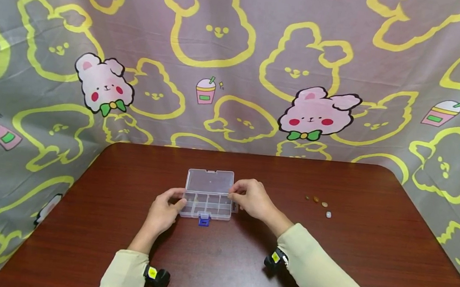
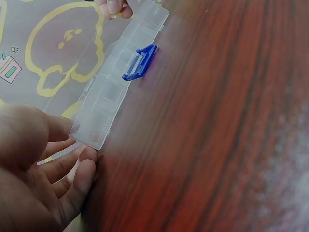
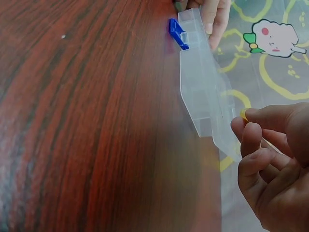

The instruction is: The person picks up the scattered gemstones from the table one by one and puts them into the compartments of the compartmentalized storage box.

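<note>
A clear plastic compartment box (image 1: 206,205) lies on the table with its lid (image 1: 210,181) raised at the back. Its blue latch (image 1: 203,220) hangs at the front edge. At the box's left end, my left hand (image 1: 164,209) holds the corner between thumb and fingers, also visible in the left wrist view (image 2: 43,164). Over the box's right end, my right hand (image 1: 253,198) pinches a small yellow piece (image 3: 244,114) between thumb and forefinger. The piece is mostly covered by the fingertips. What lies inside the compartments is too faint to tell.
Several small stones lie on the brown table (image 1: 370,252) to the right: a white one (image 1: 328,214), a pale one (image 1: 324,204), and darker brownish ones (image 1: 316,199). A patterned cloth (image 1: 237,78) hangs behind the table's far edge.
</note>
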